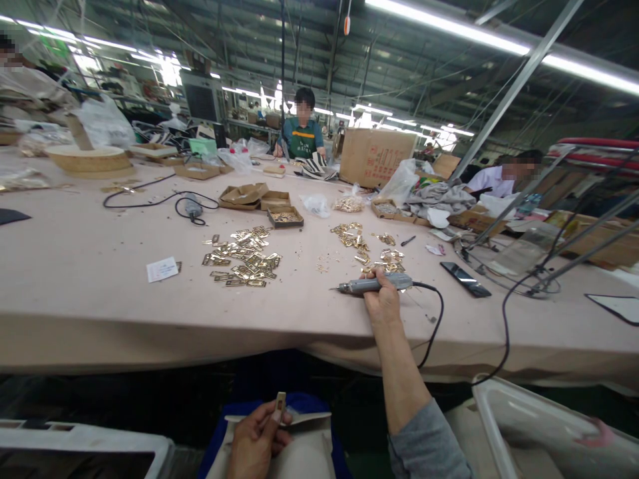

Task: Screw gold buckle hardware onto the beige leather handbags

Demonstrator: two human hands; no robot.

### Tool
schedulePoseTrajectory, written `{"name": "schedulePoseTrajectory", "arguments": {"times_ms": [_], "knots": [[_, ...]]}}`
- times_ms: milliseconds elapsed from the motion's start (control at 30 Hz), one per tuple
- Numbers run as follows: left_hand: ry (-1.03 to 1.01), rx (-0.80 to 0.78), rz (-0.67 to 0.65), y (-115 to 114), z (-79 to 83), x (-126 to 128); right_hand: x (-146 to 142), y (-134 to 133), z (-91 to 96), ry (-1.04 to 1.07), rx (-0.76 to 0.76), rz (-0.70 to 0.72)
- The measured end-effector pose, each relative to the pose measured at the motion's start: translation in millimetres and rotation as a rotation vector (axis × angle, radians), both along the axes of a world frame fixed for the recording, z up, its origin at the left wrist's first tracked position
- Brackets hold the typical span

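Observation:
In the head view my right hand (383, 301) is wrapped round a grey electric screwdriver (360, 286), its bit pointing left just above the table. A black cord runs from its right end. Low in front of me, my left hand (255, 439) pinches a small gold metal plate (280, 401) with a slot in it. Beneath that hand a beige piece of material (307, 456) lies over my lap. A pile of gold plates (247, 256) spreads on the table to the left, and smaller gold fittings (349, 236) lie beyond the screwdriver.
Around the table (124, 286) are a white label (162, 269), a phone (465, 279), a pen (408, 241) and a small box of parts (285, 217). Another electric screwdriver (192, 206) lies further back. White bins (90, 439) flank me. A co-worker (303, 133) sits across the table.

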State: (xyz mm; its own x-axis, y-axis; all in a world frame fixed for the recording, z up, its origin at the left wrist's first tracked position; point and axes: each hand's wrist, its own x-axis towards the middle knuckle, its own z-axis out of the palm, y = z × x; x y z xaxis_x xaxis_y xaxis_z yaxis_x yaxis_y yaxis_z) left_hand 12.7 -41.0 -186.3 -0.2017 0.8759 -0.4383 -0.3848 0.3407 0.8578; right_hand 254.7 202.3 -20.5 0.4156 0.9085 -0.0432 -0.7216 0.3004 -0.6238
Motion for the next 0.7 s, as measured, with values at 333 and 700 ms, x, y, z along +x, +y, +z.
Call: {"name": "schedulePoseTrajectory", "arguments": {"times_ms": [333,700], "knots": [[0.01,0.02,-0.029,-0.4,-2.1,-2.8,6.3,1.8,-2.8,0.117,0.037,0.057],[-0.015,0.005,-0.026,1.8,-4.9,-3.3,2.6,-3.0,2.7,0.108,0.008,0.016]]}}
